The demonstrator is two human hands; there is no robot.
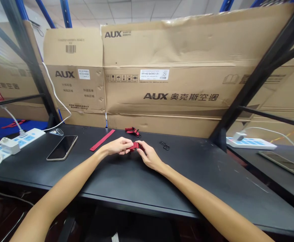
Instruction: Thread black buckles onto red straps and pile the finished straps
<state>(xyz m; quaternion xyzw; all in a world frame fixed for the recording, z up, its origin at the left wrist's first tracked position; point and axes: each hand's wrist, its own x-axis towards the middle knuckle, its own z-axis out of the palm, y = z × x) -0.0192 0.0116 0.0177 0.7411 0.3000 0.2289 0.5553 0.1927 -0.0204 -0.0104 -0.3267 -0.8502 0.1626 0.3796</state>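
Note:
Both my hands hold one red webbing strap just above the black table. My left hand pinches its left side, fingers curled in. My right hand grips the other side between thumb and fingers, where a dark edge shows; whether that is a buckle I cannot make out. Behind my hands lies another red strap with black fittings, bunched up. A flat red strip of webbing lies to the left of my left hand. Small black buckles or rings rest to the right of my right hand.
A phone lies on the table at the left, beside a white power strip with plugs and cables. Cardboard panels stand along the back edge. Dark metal posts rise at both sides. Another power strip sits at right.

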